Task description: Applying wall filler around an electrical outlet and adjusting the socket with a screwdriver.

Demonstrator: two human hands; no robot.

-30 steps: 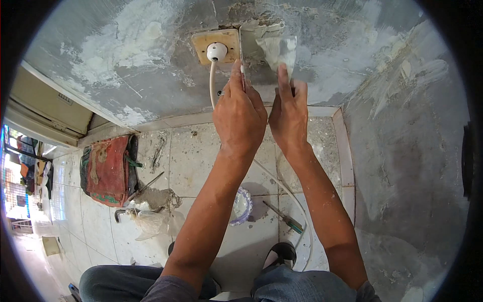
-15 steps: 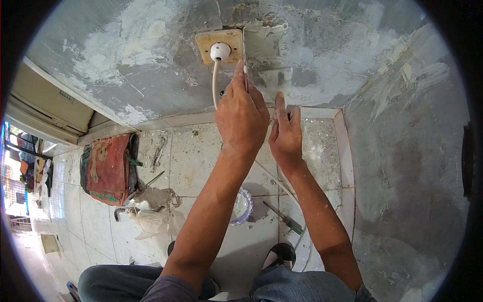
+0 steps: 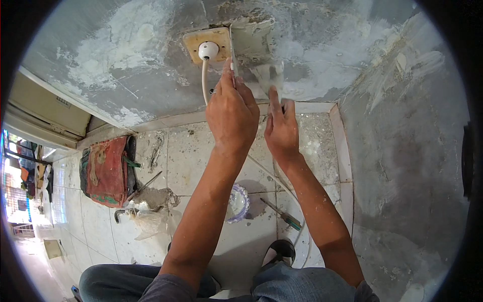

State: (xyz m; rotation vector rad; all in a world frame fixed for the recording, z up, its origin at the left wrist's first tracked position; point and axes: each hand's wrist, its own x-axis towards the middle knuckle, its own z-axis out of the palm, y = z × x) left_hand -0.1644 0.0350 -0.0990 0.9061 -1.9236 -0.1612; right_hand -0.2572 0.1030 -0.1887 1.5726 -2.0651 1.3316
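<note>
My left hand (image 3: 231, 118) is closed on a putty knife (image 3: 232, 55), its blade seen nearly edge-on. That blade stands against the wall along the right edge of a yellowed socket plate (image 3: 221, 38). A round white plug (image 3: 208, 50) sits in the plate, with a white cord (image 3: 205, 83) hanging from it. My right hand (image 3: 283, 130) grips a second putty knife (image 3: 270, 75), index finger laid along its wide blade; the handle is mostly hidden. Just right of the plate is a smooth greyish patch of filler (image 3: 251, 39), above the right blade.
A tub with a purple-white rim (image 3: 246, 204) stands on the tiled floor between my arms. A screwdriver (image 3: 282, 215) lies right of it. To the left are a red bag (image 3: 106, 171), a thin rod (image 3: 146, 185) and a crumpled plastic bag (image 3: 151, 224). A side wall (image 3: 402, 176) rises at right.
The view has shifted slightly, so the wall and plate sit further left. The right putty knife has turned a little and moved right relative to the plate; the left one stays at the plate's edge.
</note>
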